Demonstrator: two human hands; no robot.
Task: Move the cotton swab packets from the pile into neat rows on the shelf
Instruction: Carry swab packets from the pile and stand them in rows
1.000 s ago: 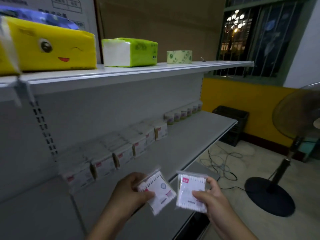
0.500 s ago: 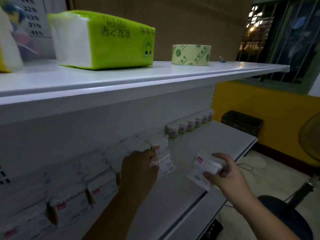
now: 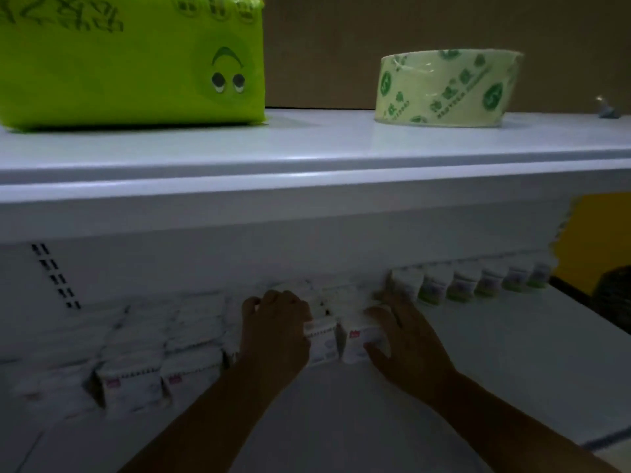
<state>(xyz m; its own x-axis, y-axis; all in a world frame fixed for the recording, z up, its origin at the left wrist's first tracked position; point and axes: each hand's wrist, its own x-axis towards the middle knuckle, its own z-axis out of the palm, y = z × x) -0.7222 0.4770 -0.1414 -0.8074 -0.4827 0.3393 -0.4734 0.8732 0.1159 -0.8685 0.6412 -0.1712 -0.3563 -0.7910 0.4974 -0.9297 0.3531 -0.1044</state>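
White cotton swab packets (image 3: 131,387) with small red labels stand in a row along the back of the lower shelf (image 3: 495,356). My left hand (image 3: 273,326) curls over the top of one packet (image 3: 321,341) at the row's right end. My right hand (image 3: 408,339) pinches another packet (image 3: 360,341) right beside it, fingers above and thumb below. Both packets stand upright, side by side and touching. The pile is out of view.
Several small white jars with green labels (image 3: 461,288) line the shelf back right of my hands. The upper shelf (image 3: 307,158) overhangs close above, carrying a green tissue pack (image 3: 136,63) and a tape roll (image 3: 444,87). A yellow wall (image 3: 594,240) shows far right.
Both hands have gone from the shelf's front to its back, each carrying a packet. The packets now stand at the right end of the row. The camera has come closer.
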